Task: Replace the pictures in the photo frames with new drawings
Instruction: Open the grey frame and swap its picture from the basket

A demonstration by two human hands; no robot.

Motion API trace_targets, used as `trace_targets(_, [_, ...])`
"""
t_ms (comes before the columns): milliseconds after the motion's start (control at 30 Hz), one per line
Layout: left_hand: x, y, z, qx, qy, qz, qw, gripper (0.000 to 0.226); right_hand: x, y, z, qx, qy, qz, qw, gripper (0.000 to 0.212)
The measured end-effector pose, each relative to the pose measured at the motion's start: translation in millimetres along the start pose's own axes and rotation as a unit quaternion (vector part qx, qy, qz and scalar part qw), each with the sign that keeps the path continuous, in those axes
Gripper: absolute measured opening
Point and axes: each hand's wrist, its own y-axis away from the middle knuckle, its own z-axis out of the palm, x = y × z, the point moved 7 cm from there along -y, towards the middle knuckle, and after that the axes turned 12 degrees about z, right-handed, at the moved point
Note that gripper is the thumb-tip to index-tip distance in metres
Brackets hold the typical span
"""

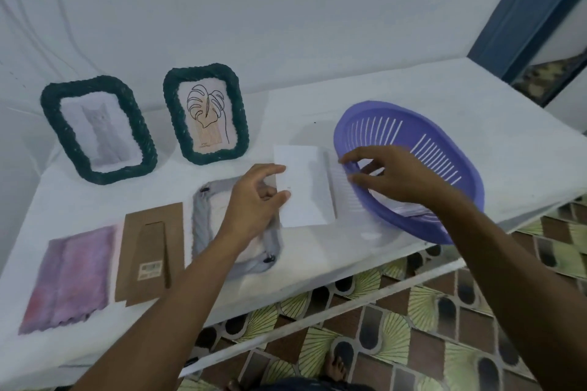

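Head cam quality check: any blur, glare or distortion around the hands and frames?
Head view: the right hand is motion-smeared over the rim of the purple basket; the left hand and the white sheet look sharper. Head view: soft, bluish light, faint shadows, no hard glare. Head view: wide-angle bowing curves the front edge of the table. Head view: the cat picture looks washed out, the leaf drawing crisp.

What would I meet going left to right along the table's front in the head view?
Along the front: purple cloth → brown backing board → grey face-down frame → white sheet → purple basket.
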Motion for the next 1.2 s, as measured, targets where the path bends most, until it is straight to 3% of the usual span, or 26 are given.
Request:
trace_targets(200, [-8, -4, 30, -0.016, -0.003, -0.023, 1.000, 0.040, 4, -5, -6, -0.019, -0.055, 0.014, 0.998, 0.032])
trace_targets(467, [-7, -9, 64, -0.031, -0.008, -0.027, 0.999, 0.041, 18, -6, -42, 0.029, -0.145, 0.037, 0.988, 0.031])
trace_targets(867, [-14, -15, 100, -0.030, -0.097, 0.031, 0.994, 0.044, 21, -9, -37, 0.020, -0.197, 0.036, 0.979, 0.031])
trace_targets(967, [-14, -17, 105, -0.066, -0.211, 0.077, 0.972, 0.050, 15, -9, -30, 0.029, -0.188, 0.023, 0.982, 0.029])
trace_targets(1100, [-17, -21, 106, -0.113, -0.403, 0.106, 0.902, 0.057, 9, -11, -13, 0.026, -0.143, 0.014, 0.989, 0.029])
trace_targets(1200, [-22, -23, 101, -0.131, -0.437, 0.083, 0.886, 0.056, 9, -13, -4, 0.023, -0.117, 0.008, 0.993, 0.028])
